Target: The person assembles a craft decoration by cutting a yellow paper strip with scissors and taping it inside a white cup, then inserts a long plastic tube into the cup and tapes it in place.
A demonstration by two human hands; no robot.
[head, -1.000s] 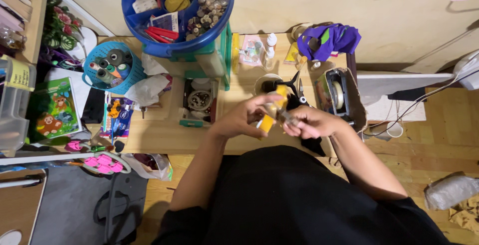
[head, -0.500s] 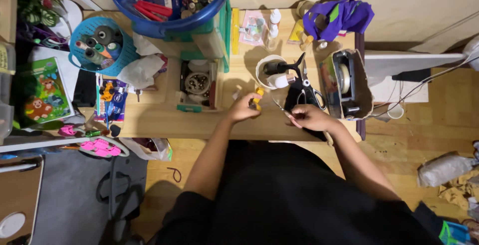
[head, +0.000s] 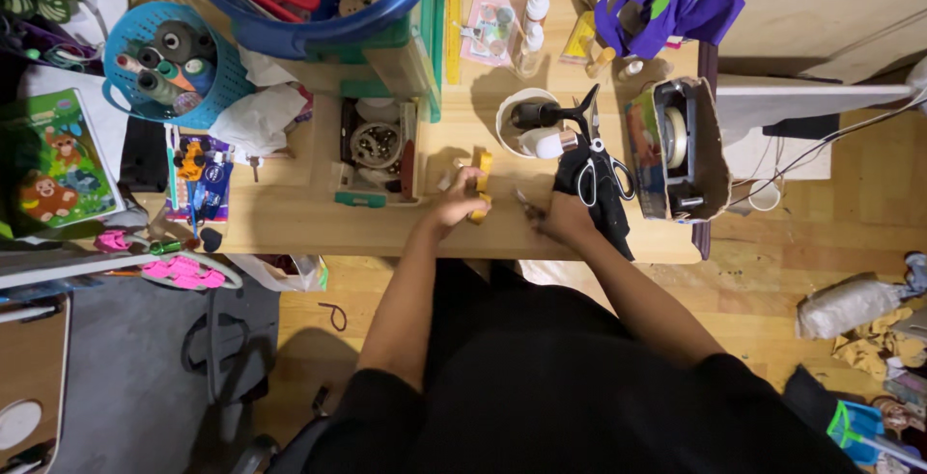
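left hand [head: 454, 206] closed round a small yellow oblong piece [head: 482, 182], pressed down on the pale wooden tabletop [head: 290, 228] near its front edge. right hand [head: 562, 218] curled just beside it, pinching a thin silvery pointed tool [head: 522, 199]; too small to tell whether needle, pin or blade tip. both hands low on the table, close together but apart.

right behind the right hand, crumpled black fabric [head: 597, 206] with white-handled scissors [head: 597, 170] lying on top. beyond that, a round white cup [head: 521, 112] holding dark and white tubes. to the right, an open cardboard box with a tape dispenser inside [head: 676, 151], hanging near the table's end. to the left, a small green-edged tray of buttons and bits [head: 375, 155], a light blue perforated basket of thread spools [head: 164, 64], and a large blue round tub [head: 319, 20] perched above.

likely trouble: pointed tool slipping off the small yellow piece and jabbing the left fingers, given how near the tip sits to them. also possible: yellow piece skidding off the front edge, since so close to it; a right elbow swing dragging the black fabric and pulling the scissors down with it.
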